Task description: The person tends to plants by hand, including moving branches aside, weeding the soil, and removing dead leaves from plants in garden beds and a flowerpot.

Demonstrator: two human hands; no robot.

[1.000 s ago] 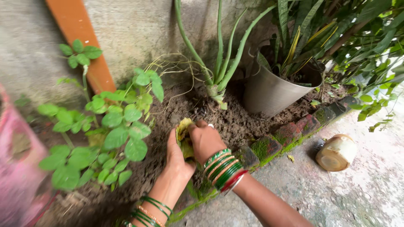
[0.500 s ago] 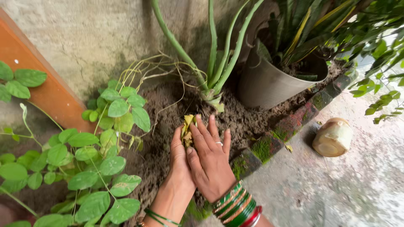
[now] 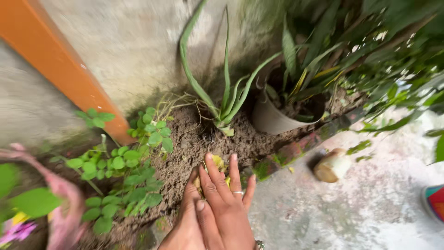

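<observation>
Hands [image 3: 217,208] flat over yellowish leaf [image 3: 218,163], perhaps wilted, on crumbly soil [image 3: 185,148].

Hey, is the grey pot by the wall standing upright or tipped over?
Tipped: the grey pot leans toward the wall, its open mouth angled up and right with leaves spilling out.

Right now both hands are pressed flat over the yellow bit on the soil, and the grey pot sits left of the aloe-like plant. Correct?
Not quite. In the head view the grey pot stands to the right of the aloe-like plant, not left. The rest holds: the left hand and right hand lie flat over the yellow bit on the soil.
</observation>
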